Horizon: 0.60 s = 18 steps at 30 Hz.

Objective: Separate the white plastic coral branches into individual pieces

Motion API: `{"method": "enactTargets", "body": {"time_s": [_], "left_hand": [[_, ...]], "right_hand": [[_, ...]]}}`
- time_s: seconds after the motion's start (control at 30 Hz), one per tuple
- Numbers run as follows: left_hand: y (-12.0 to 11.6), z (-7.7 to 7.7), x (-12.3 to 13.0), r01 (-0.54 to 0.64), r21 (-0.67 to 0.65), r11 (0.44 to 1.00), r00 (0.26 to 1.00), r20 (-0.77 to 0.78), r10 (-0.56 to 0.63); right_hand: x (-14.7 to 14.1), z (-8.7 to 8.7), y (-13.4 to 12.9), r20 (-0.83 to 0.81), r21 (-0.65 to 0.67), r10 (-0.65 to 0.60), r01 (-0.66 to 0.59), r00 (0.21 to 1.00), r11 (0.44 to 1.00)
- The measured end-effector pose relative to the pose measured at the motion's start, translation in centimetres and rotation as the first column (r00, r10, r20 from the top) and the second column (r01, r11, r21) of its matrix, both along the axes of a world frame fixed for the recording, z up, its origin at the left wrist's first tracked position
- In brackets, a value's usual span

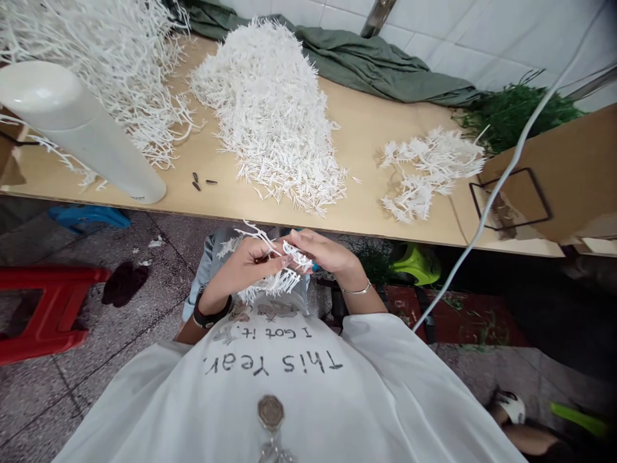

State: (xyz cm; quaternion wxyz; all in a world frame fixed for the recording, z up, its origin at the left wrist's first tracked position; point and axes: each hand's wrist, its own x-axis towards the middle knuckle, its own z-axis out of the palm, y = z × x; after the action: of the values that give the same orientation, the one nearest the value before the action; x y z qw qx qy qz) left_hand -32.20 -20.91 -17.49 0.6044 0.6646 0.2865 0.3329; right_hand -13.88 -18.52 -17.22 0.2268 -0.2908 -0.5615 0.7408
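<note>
My left hand (249, 264), with a dark band on its wrist, is closed on white branching plastic pieces (277, 283) above my lap. Close against it, my right hand (328, 251), with a silver bracelet, has its fingers bent around a small white cluster (297, 255). A longer white branched strand (258, 233) sticks up between the hands. Past the table's front edge lies a big heap of short white sprigs (274, 116). Smaller white sprig bunches (434, 167) lie to its right, and a tangle of long white strands (120, 64) fills the back left.
A white bottle (96, 141) stands on the cardboard-covered table (357, 116), near several dark seeds (196, 185). Green cloth (361, 61) lines the back. A pale cable (501, 180) crosses the right side. A red stool (43, 308) and blue stool (89, 215) are at left.
</note>
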Motion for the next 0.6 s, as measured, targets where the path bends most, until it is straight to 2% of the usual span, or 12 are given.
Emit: {"method": "enactTargets", "body": {"time_s": [0.13,0.2,0.3,0.37,0.4,0.47,0.5,0.53,0.6], "left_hand": [[-0.3,-0.1,-0.2,-0.018,-0.056,0.998,0.999,0.027,0.019],[-0.4,-0.3,0.0,0.0,-0.133,0.991,0.998,0.07,0.01],[-0.7,-0.7,0.8,0.06,-0.327,0.943,0.972,0.235,0.02],[-0.8,-1.0,1.4,0.075,-0.425,0.902,0.932,0.35,0.088],[-0.8,-1.1,1.6,0.066,-0.447,0.892,0.914,0.386,0.125],[-0.6,-1.3,1.7,0.036,-0.44,0.897,0.883,0.435,0.177],[-0.6,-1.4,1.7,0.02,-0.434,0.901,0.868,0.455,0.2],[-0.5,-1.5,1.6,0.004,-0.435,0.9,0.85,0.476,0.226],[-0.5,-1.5,1.4,-0.05,-0.437,0.898,0.825,0.488,0.284]], "right_hand": [[0.0,-0.7,-0.1,-0.031,0.071,0.076,-0.074,0.997,0.995],[-0.2,-1.4,-0.4,-0.105,0.049,0.07,-0.065,0.992,0.997],[-1.5,-2.7,-1.2,-0.315,-0.002,-0.02,0.02,0.949,1.0],[-2.7,-3.4,-1.6,-0.47,0.118,-0.052,0.121,0.881,0.986],[-3.3,-3.6,-1.7,-0.517,0.241,-0.043,0.193,0.855,0.951],[-4.1,-3.3,-1.7,-0.535,0.488,-0.005,0.314,0.845,0.815],[-4.2,-2.9,-1.6,-0.529,0.561,0.002,0.348,0.849,0.751],[-4.1,-2.2,-1.5,-0.541,0.585,0.002,0.375,0.841,0.719],[-3.3,-0.5,-0.9,-0.632,0.507,-0.039,0.451,0.774,0.735]]}}
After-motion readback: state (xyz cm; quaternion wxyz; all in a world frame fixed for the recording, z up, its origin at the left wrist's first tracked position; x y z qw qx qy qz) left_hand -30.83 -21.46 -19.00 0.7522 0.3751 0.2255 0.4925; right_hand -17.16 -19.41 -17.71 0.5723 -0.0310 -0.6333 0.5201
